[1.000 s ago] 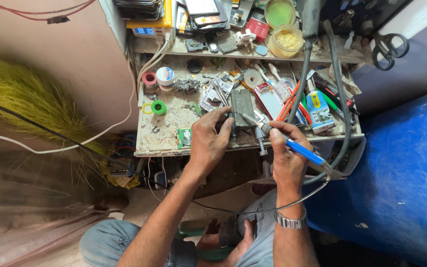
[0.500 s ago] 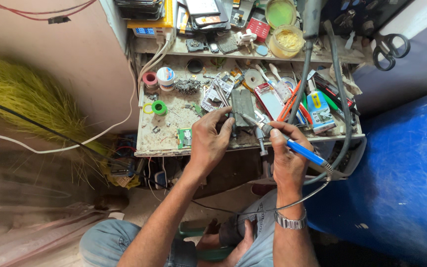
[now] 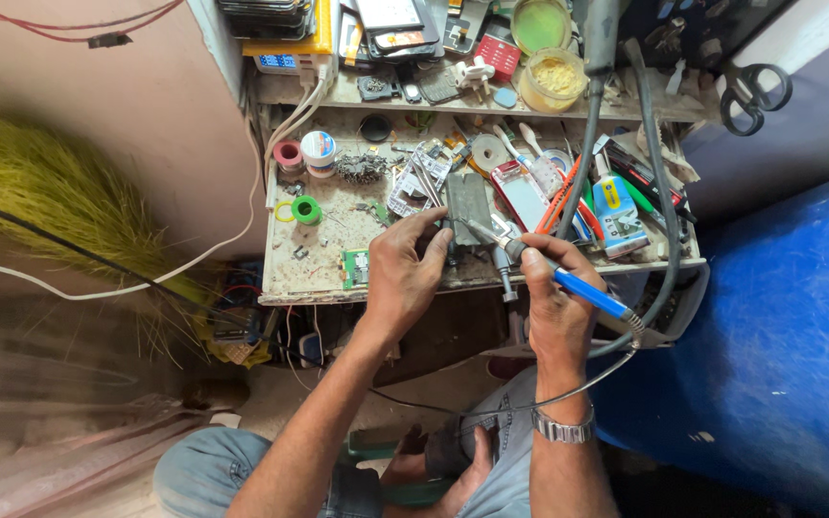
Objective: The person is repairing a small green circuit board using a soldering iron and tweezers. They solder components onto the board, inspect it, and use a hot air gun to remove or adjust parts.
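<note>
The soldering iron (image 3: 558, 276) tip vanishes against the dark board (image 3: 468, 206), too fine to tell whether metal meets it. Left hand (image 3: 405, 273) covers the board's near edge, and whatever its fingertips pinch there is too small to make out. Right hand (image 3: 554, 297) wraps the blue handle, hiding its middle. The phones (image 3: 390, 21) on the shelf are cut by the top edge, scissors (image 3: 750, 91) half lost against the wall, and the parts scattered over the bench (image 3: 319, 259) blur into clutter.
</note>
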